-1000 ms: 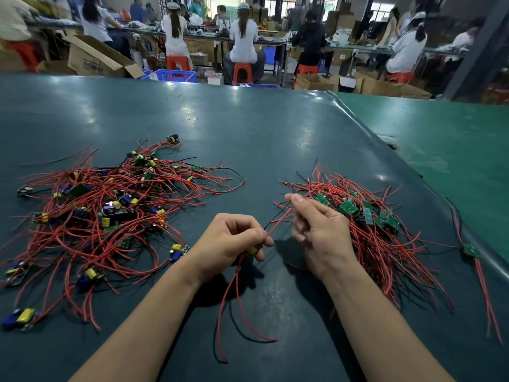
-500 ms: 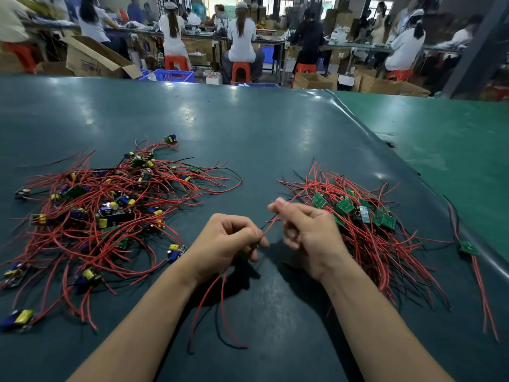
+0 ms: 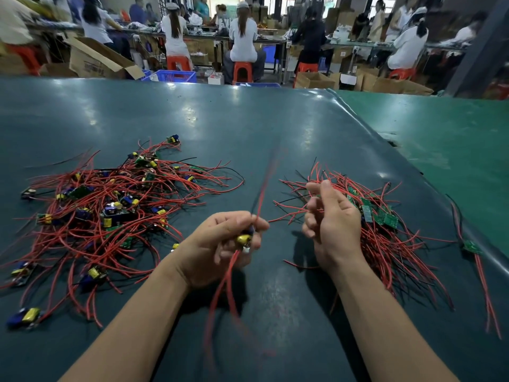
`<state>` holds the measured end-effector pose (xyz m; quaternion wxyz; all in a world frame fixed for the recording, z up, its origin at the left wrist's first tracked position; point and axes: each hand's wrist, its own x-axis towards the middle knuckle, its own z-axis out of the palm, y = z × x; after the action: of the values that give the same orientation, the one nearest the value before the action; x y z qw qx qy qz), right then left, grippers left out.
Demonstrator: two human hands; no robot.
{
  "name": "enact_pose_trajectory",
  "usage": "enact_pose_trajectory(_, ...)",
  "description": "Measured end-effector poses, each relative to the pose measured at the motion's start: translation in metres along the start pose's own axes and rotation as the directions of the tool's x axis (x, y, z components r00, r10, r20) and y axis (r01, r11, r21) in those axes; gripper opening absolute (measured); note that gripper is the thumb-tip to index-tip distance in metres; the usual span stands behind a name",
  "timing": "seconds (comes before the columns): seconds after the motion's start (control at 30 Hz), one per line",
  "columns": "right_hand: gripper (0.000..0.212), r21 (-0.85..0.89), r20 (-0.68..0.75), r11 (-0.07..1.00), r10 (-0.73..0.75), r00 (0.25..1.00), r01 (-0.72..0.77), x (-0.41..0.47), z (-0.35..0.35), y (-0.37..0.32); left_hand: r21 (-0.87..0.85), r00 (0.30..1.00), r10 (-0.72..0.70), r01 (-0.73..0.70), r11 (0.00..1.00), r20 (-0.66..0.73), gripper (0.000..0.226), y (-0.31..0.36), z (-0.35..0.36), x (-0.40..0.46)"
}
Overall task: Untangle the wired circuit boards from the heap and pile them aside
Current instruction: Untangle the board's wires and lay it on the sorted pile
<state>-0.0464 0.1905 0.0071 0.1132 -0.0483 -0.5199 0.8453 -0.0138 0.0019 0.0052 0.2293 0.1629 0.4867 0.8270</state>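
Probably, while one wired board (image 3: pixel 243 239) is grasped in the left grip (image 3: pixel 220 244) and the right grip (image 3: pixel 330 224) is loosely curled on nothing visible, its blurred wires (image 3: pixel 261 188) could be caught again by the heap (image 3: pixel 110 210).

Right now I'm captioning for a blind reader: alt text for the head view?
The left hand grips a wired circuit board above a dark table; the right hand hovers, fingers curled, over the sorted pile. The tangled heap lies left.

heap (image 3: pixel 110 210): red wires, yellow-blue parts | pile (image 3: pixel 385 230): green boards | table (image 3: pixel 248 128): dark teal
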Motion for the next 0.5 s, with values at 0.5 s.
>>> enact_pose_trajectory(0.5, 0.019, -0.124, 0.402, 0.982, 0.183, 0.897, -0.145, -0.033, 0.018, 0.004, -0.181, 0.919, 0.264, -0.325, 0.928, -0.294, 0.028, -0.001, 0.006, 0.012)
